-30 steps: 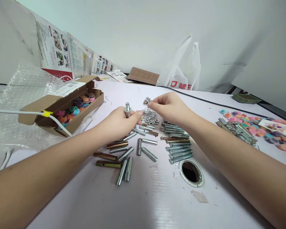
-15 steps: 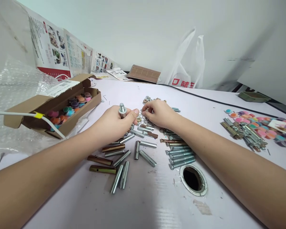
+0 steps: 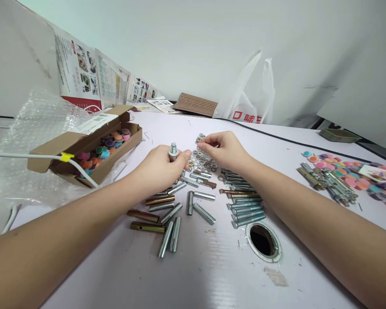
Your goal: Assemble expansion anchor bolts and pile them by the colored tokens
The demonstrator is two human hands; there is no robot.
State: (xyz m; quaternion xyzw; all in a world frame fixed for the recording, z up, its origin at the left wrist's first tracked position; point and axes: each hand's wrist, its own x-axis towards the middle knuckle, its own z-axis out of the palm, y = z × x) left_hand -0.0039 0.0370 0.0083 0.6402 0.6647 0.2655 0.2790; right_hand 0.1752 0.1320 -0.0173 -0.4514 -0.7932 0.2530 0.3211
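My left hand (image 3: 162,167) is closed around an expansion bolt (image 3: 173,150), held upright with its threaded end and a washer showing above the fist. The rest of the bolt is hidden in the palm. My right hand (image 3: 223,148) has thumb and forefinger pinched together at the small pile of nuts (image 3: 200,136); whatever lies between the fingertips is too small to make out. Loose washers (image 3: 206,162) are spread between the two hands. Metal sleeves (image 3: 204,213), silver and brass-coloured, lie nearer to me, and a row of bolts (image 3: 248,214) lies below my right wrist.
At left, an open cardboard box (image 3: 128,139) of coloured caps rests on bubble wrap (image 3: 45,124), with a white cable (image 3: 48,156) across it. A round table hole (image 3: 278,249) is at front right. Farther right lie assembled anchors (image 3: 336,184) and more coloured caps (image 3: 350,182).
My right hand has moved back from the washers to the nuts, uncovering more washers. My left hand keeps hold of the upright expansion bolt. The view has shifted slightly.
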